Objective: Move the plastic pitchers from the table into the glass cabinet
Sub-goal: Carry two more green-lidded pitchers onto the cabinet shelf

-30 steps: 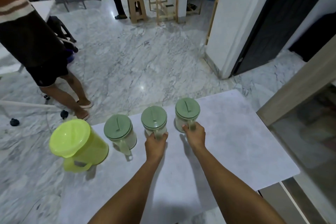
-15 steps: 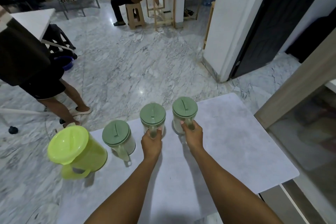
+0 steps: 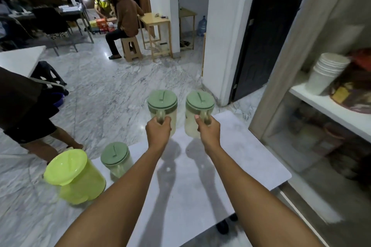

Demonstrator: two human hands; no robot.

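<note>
two pitchers [image 3: 162,106] aloft (labels unreadable)

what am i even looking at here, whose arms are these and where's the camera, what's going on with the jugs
There is no machine here. The camera sits on a person's head and looks forward and down, so the two bare arms reaching out from the bottom of the picture are that person's own.

The left hand grips the handle of one clear pitcher with a sage-green lid, and the right hand grips another just like it. Both pitchers are lifted above the white table.

On the table sit a third green-lidded pitcher and a bigger lime-green pitcher.

On the right is the glass cabinet, where a stack of white cups stands on a shelf. Other people are in the room behind.
</note>
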